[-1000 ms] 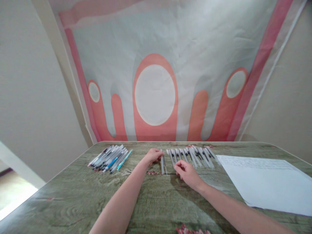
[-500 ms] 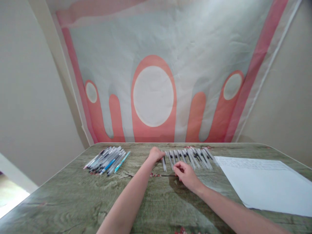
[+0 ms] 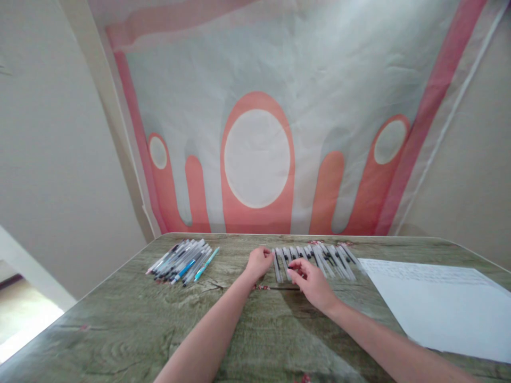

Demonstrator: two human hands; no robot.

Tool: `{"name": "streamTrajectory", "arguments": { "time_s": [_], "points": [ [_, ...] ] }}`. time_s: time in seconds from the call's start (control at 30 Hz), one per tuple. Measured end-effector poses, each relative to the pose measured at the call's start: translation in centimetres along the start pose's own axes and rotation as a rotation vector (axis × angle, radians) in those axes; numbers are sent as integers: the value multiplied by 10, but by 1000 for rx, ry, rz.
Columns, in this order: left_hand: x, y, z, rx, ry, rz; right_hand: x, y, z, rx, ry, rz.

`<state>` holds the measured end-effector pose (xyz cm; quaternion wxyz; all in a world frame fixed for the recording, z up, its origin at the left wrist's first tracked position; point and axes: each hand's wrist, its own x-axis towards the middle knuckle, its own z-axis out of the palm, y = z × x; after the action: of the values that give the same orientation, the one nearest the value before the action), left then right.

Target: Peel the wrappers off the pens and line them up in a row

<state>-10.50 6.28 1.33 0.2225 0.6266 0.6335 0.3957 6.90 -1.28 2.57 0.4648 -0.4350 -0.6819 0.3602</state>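
A row of clear pens with dark ends (image 3: 302, 254) lies side by side across the back of the table. At the left end of this row rests my left hand (image 3: 260, 261), loosely curled, its fingertips beside the leftmost pen (image 3: 277, 268); I see nothing held in it. My right hand (image 3: 310, 276) hovers over the near ends of the left-hand pens, thumb and index finger a little apart. It covers part of several pens, and whether its fingertips touch one I cannot tell.
On the left is a heaped bundle of pens (image 3: 181, 260), with a blue one and a turquoise pen (image 3: 206, 264) at its right edge. A sheet of white paper with writing (image 3: 443, 303) lies to the right on the wood-patterned table (image 3: 120, 324). Behind hangs a pink-and-grey sheet (image 3: 311, 69).
My left hand has drawn slightly nearer along the leftmost pen. My right thumb and index finger have parted and moved up over the pens. The view has shifted slightly.
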Motion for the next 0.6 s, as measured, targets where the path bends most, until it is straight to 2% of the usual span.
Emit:
{"name": "streamTrajectory", "arguments": {
  "time_s": [0.13,0.23,0.4,0.6],
  "points": [
    [-12,-1,3,-74,27,112,22,-6,-8,-243,-73,-176],
    [-14,0,3,-83,12,128,43,-5,-9,-436,-101,-252],
    [-11,-1,-1,-59,-14,136,68,1,5,-704,-121,-159],
    [-9,-7,1,-24,-21,165,76,9,22,-795,-78,-83]
  ]
}}
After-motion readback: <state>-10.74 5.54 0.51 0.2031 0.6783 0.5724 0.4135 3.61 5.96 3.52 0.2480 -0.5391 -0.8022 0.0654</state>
